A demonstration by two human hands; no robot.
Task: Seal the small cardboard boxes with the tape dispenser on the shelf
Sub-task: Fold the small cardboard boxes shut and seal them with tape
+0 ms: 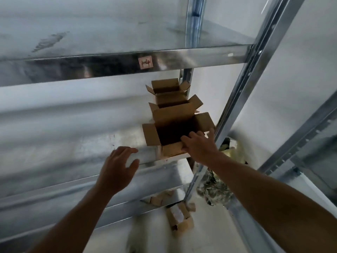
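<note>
I see both bare arms reaching forward and up to the metal shelf (87,136). The right hand (198,146) lies on the near right corner of the nearest box (151,134). Its fingers are mostly straight and spread, they reach over the rim toward the right flap, and the thumb lies across the near flap. I do not see any finger curled around the cardboard. The left hand (118,167) hangs in the air in front of the shelf edge, a little to the left of this box and not touching it. It is open, the fingers are loosely spread and slightly bent, and it holds nothing. The small cardboard boxes stand on the middle shelf board at its right end, near the slanted upright post (237,99). There are three in one row from front to back: the nearest box, the middle box (173,114) just behind it and the far box (165,84) at the back. All are plain brown, all have their four flaps standing open, and the inside of the nearest one is dark. I can read no print on them. On the front beam of the shelf above is a small pale sticker (145,63) with red handwriting that seems to say "1-4". Lower down are more brown boxes (180,216), blurred.
</note>
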